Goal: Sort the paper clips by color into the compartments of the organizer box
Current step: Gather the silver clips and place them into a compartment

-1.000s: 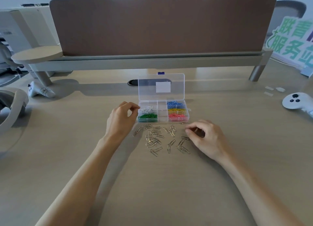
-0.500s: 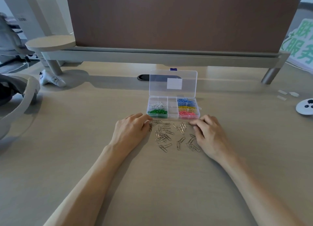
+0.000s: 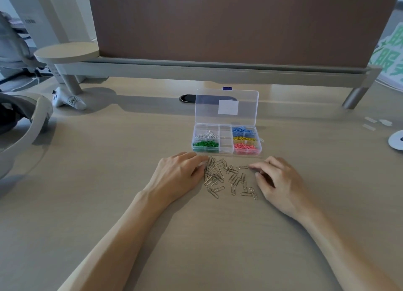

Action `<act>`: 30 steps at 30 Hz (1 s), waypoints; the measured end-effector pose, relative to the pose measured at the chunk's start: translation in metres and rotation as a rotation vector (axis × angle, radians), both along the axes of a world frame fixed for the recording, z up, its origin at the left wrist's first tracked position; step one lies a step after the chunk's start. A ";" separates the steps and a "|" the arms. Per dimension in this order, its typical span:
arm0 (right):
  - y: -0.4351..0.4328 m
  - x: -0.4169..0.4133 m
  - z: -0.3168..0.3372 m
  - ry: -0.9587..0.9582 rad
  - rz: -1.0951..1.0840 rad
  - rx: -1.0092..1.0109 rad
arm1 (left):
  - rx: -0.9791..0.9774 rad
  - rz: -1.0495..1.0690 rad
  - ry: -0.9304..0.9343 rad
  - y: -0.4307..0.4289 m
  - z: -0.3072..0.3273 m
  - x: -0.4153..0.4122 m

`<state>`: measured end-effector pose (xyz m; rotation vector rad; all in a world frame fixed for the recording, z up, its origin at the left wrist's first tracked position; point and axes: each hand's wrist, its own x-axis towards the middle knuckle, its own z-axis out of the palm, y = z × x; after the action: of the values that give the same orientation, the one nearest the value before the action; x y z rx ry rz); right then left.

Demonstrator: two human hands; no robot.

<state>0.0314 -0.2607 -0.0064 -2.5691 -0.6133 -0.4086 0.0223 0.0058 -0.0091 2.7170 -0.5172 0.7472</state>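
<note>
While lid [image 3: 226,107] stands open, box [image 3: 226,152] holds colored clips [image 3: 206,144].

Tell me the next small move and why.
Probably pinch the silver clip at the fingertips of the right hand and lift it to an empty-looking middle compartment: the coloured clips already sit sorted in the organizer box, and only silver ones lie loose on the table.

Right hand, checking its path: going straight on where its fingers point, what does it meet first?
Probably the single silver paper clip lying just ahead of the right hand.
</note>
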 end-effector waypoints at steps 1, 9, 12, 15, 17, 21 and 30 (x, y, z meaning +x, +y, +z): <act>0.007 0.000 -0.001 -0.036 0.026 -0.017 | 0.010 -0.007 -0.002 -0.002 -0.001 0.001; 0.016 0.004 0.006 0.125 0.128 0.136 | 0.022 -0.024 0.069 0.005 0.009 -0.005; -0.005 -0.001 0.018 0.387 0.193 0.187 | -0.003 -0.001 0.286 0.018 0.019 -0.006; -0.009 0.002 0.017 0.422 0.201 0.123 | 0.022 -0.025 0.531 0.020 0.030 -0.008; 0.002 0.006 0.012 0.337 0.174 0.145 | 0.070 -0.049 0.546 0.016 0.031 -0.009; 0.026 0.013 0.004 0.267 0.137 0.223 | 0.032 -0.044 0.443 0.005 0.025 -0.010; 0.024 0.013 0.012 0.346 0.198 -0.018 | -0.060 -0.026 0.536 0.001 0.027 -0.013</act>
<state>0.0441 -0.2364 0.0053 -2.4820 -0.7320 0.1067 0.0095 0.0069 0.0176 2.6875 -0.3899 0.0101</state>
